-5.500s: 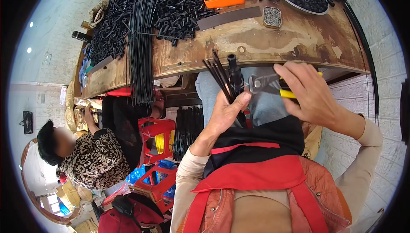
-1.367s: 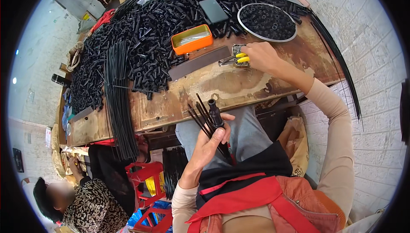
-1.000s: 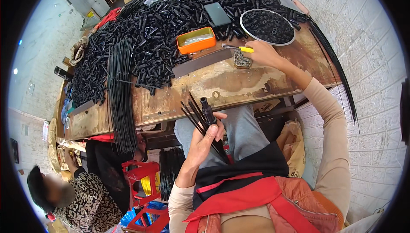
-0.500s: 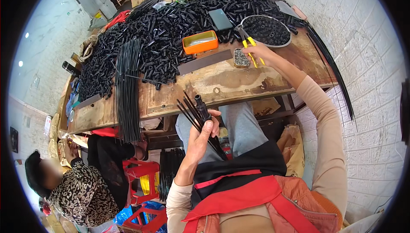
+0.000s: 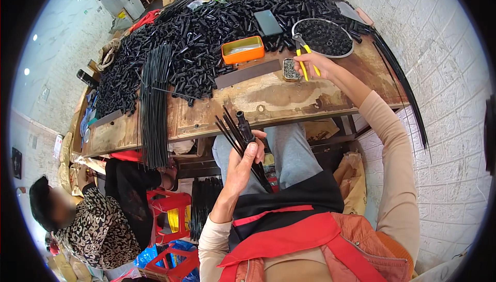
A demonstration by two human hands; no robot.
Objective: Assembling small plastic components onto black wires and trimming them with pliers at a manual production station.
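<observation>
My left hand [image 5: 242, 164] is closed round several thin black rods [image 5: 225, 127] and a short black tubular fitting [image 5: 243, 123], held upright over my lap at the table's front edge. The rods' lower ends slant down past my palm. Out over the table, my right hand [image 5: 316, 66] grips yellow-handled pliers [image 5: 302, 71], their metal jaws pointing away from me. Just left of that hand stands a small tin [image 5: 289, 69] of tiny metal pieces. Whether the jaws hold any small piece is too small to tell.
A large heap of black tubular parts [image 5: 194, 39] covers the wooden table [image 5: 289, 98]. On it are an orange box [image 5: 243, 57], a dark flat case [image 5: 267, 22], a round basin [image 5: 353, 49] of black rings and long black rods [image 5: 155, 101]. Another person [image 5: 98, 225] sits at left.
The pliers have turned more upright in my right hand, their jaws swinging slightly right and nearer. My left hand keeps its grip on the rods and fitting, almost unmoved.
</observation>
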